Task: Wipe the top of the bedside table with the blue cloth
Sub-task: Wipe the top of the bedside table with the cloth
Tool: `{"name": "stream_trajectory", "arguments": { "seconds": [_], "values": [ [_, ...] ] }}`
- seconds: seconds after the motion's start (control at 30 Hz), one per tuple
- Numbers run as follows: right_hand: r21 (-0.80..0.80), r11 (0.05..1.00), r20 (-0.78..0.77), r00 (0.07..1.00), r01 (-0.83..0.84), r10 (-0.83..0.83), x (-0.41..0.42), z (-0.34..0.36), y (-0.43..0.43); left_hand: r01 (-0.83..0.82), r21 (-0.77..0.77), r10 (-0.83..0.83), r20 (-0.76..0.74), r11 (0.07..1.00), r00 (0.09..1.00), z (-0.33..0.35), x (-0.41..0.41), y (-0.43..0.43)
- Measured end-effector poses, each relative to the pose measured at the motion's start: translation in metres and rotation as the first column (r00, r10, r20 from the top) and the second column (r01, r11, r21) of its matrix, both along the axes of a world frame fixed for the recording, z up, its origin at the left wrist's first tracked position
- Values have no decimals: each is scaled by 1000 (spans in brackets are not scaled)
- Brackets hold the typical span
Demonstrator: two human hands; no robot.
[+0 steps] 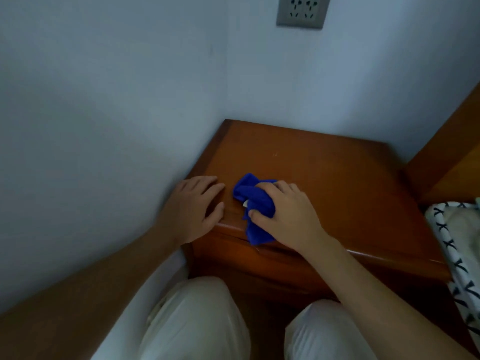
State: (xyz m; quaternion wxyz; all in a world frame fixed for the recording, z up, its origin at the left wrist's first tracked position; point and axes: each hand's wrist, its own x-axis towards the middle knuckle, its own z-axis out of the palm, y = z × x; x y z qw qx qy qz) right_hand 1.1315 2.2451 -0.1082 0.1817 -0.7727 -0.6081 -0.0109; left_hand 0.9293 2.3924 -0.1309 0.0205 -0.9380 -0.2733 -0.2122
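Note:
The bedside table [324,172] is brown polished wood and stands in the corner of the room. A crumpled blue cloth [253,196] lies near its front left part, with one end hanging over the front edge. My right hand [288,216] grips the cloth from the right and presses it on the tabletop. My left hand [194,206] rests flat on the front left corner of the table, fingers spread, holding nothing. A small white tag shows in the cloth by my thumb.
White walls meet behind and to the left of the table, with a grey socket plate [302,11] high up. A wooden headboard [446,152] and a black-and-white patterned bedding [457,245] border the right side. My knees in light trousers [197,320] are below.

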Motion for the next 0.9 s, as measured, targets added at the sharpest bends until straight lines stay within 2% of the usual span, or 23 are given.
{"name": "stream_trajectory", "arguments": {
  "seconds": [0.1,0.27,0.4,0.73,0.9],
  "values": [
    [3,999,0,1000,32,-32,19,2,28,1,19,-2,15,1000,1000,-2,-1,2],
    [-16,984,-18,984,175,-176,61,8,89,11,45,-13,55,999,998,-5,1,2],
    [-27,975,15,975,221,-221,63,8,103,15,50,-18,53,999,998,-6,1,2],
    [35,999,48,999,-25,23,-22,-1,-7,16,50,-20,66,999,998,-5,0,3],
    [3,999,-4,999,-54,54,-10,4,1,27,60,-33,90,998,995,-6,1,4]
  ]
}}
